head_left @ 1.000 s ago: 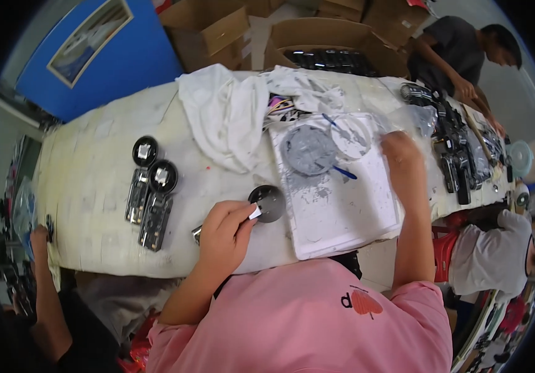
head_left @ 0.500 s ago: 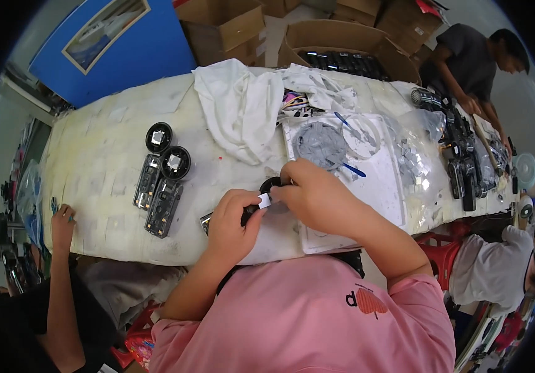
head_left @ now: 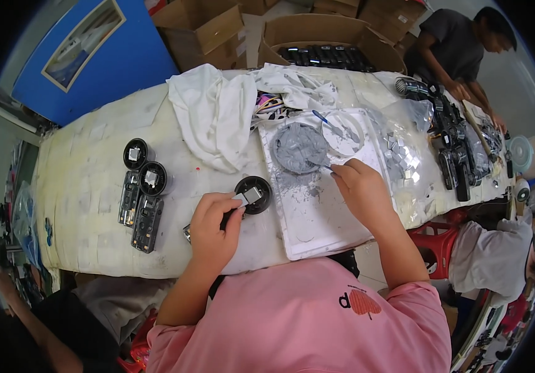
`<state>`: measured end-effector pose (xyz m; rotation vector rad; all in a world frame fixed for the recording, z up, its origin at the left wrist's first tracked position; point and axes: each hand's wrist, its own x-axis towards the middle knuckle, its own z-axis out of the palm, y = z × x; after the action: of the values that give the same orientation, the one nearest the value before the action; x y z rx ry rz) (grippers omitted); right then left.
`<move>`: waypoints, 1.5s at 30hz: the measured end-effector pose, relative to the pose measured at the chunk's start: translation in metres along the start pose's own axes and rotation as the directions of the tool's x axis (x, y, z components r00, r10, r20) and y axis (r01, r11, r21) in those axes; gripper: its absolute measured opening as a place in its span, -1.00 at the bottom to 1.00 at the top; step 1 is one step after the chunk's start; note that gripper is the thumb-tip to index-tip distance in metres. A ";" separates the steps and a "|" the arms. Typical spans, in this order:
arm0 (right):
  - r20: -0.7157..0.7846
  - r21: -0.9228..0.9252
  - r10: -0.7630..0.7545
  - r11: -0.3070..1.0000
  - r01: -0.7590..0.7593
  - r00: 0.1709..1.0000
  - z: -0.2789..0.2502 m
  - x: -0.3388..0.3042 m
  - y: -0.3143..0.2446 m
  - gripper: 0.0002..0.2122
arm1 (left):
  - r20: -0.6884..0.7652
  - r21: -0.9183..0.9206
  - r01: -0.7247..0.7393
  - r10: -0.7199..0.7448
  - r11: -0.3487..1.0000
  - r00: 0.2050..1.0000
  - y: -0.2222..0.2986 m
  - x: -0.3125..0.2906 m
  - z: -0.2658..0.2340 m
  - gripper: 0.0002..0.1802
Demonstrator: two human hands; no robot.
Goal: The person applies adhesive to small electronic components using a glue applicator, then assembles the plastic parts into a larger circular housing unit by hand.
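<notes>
Pinches a white chip in left grip by a black ring; clasps a spatula in right grip at grey paste.

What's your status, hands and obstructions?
Left hand pinching flat white piece at black round device head. Right hand holding grey spatula at round grey-paste tub. Crumpled white cloth beyond, clear of both hands.

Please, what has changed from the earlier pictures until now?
The right hand moved right from the black part to the grey paste and took hold of a small tool. A silver square now shows in the black part. The left hand still pinches the white piece; two other black parts stay put.
</notes>
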<state>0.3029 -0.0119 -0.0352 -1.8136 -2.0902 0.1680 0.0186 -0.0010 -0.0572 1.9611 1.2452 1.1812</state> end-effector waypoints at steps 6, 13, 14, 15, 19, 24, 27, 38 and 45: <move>-0.177 0.037 -0.216 0.973 0.226 0.960 -0.015 0.015 -0.006 -0.86 | -0.003 0.019 -0.031 0.031 0.999 1.000 -0.001 -0.002 0.001 -0.80; 0.012 0.361 0.017 0.933 -0.020 1.000 -0.022 0.010 -0.011 -0.92 | 0.025 0.110 -0.101 0.098 0.989 0.995 -0.005 -0.007 -0.006 -0.76; 0.080 0.472 0.124 0.869 -0.147 0.989 -0.022 0.009 -0.013 -0.91 | 0.036 0.075 -0.090 0.088 0.993 0.996 -0.005 -0.007 -0.006 -0.75; 0.084 0.475 0.116 0.868 -0.143 0.990 -0.019 0.007 -0.016 -0.91 | 0.046 0.040 -0.078 0.076 0.996 0.996 -0.005 -0.008 -0.007 -0.74; 0.009 0.695 0.104 0.714 -0.081 0.995 -0.006 -0.009 -0.039 -0.92 | -0.038 -0.037 -0.054 0.053 0.998 0.998 -0.008 -0.010 -0.002 -0.69; -0.172 0.608 -0.076 0.776 0.167 0.982 0.014 -0.017 -0.073 -0.81 | -0.109 -0.143 -0.025 0.010 0.989 0.994 -0.017 -0.015 0.006 -0.66; -0.347 0.426 -0.320 0.784 0.452 0.882 0.036 -0.011 -0.075 -0.72 | -0.119 -0.157 0.010 -0.029 0.988 0.992 -0.017 -0.015 0.007 -0.63; -0.272 0.384 -0.231 0.864 0.325 0.934 0.006 -0.012 -0.053 -0.74 | -0.046 -0.048 -0.091 0.089 0.995 0.995 -0.002 0.004 0.006 -0.66; -0.315 0.419 -0.120 0.872 0.252 0.941 0.004 -0.013 -0.044 -0.78 | 0.142 0.440 -0.354 0.325 0.825 0.935 0.016 0.022 0.008 -0.76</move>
<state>0.2619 -0.0315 -0.0271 -1.2672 -1.8219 0.3019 0.0365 0.0124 -0.0397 2.6427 1.2614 1.0359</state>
